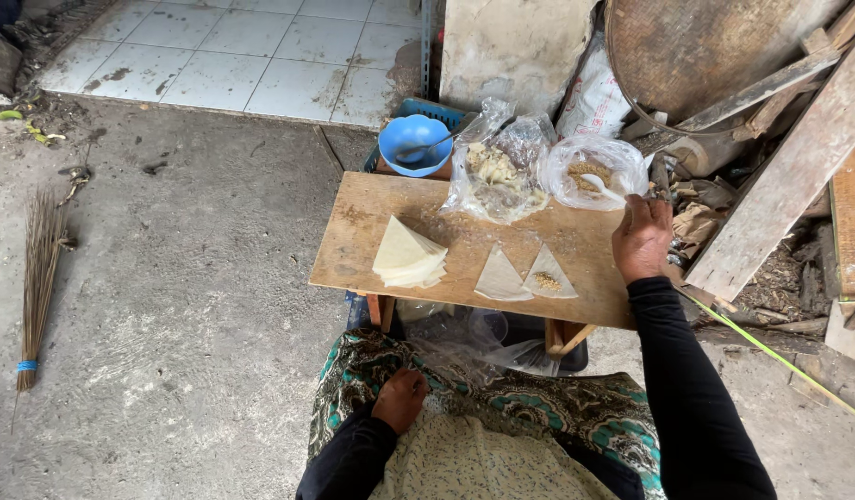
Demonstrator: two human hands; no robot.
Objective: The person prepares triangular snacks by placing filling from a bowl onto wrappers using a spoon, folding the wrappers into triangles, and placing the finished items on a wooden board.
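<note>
Our right hand (642,239) is out at the far right edge of the wooden bench (353,245), fingers curled around the handle of a white spoon (601,188) whose bowl sits in a clear plastic bag of brown crumbly filling (589,171). Our left hand (399,398) rests down in our lap on the patterned cloth (575,417), loosely curled, gripping nothing we can make out. On the bench, just beside the right hand, lies a triangular wrapper with a small heap of filling (548,275), and touching its left edge a bare triangular wrapper (499,278). Further left sits a stack of folded pale wrappers (407,255). Behind them a second clear bag holds pale chopped pieces (497,171), and a blue bowl (414,143) with a spoon in it stands at the bench's far edge. A straw broom (38,268) lies well apart on the concrete floor.
</note>
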